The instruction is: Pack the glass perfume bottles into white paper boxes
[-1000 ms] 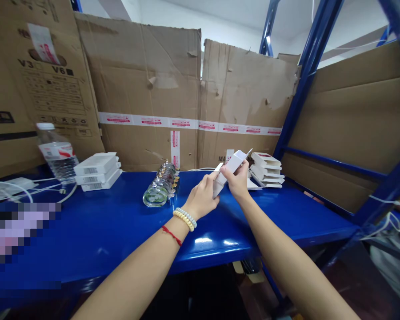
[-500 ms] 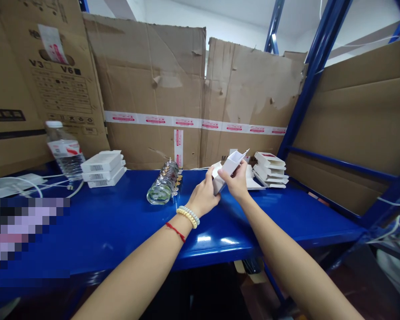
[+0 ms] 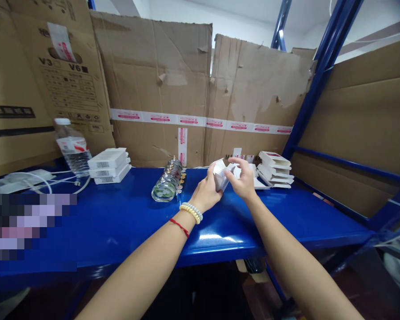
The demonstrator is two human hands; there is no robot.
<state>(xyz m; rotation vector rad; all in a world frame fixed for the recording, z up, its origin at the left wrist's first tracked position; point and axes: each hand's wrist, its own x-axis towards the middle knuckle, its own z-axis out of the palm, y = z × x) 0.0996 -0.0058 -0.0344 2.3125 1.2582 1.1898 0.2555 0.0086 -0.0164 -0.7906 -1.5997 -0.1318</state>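
- From my end, the white carton (image 3: 221,180) looks raised above the blue surface (image 3: 136,231), tilted, between the row of glass bottles (image 3: 166,184) and the stacked white boxes (image 3: 275,171).
- I see the left hand (image 3: 205,194) wrapped round the carton, fingers closed against its walls.
- I read the right hand (image 3: 244,181) as half open, thumb at the carton's upper end, index finger arched above; I cannot tell whether it pinches the card.
- I'd expect thin card: very light, stiff along the folds, yet easy to dent across the flat walls.
- Smooth faces may slip a little, so I'd hold low on the sides, near the corners, squeezing gently.
- Its upper end seems the weak part; I'd touch that only with fingertips, near the crease.
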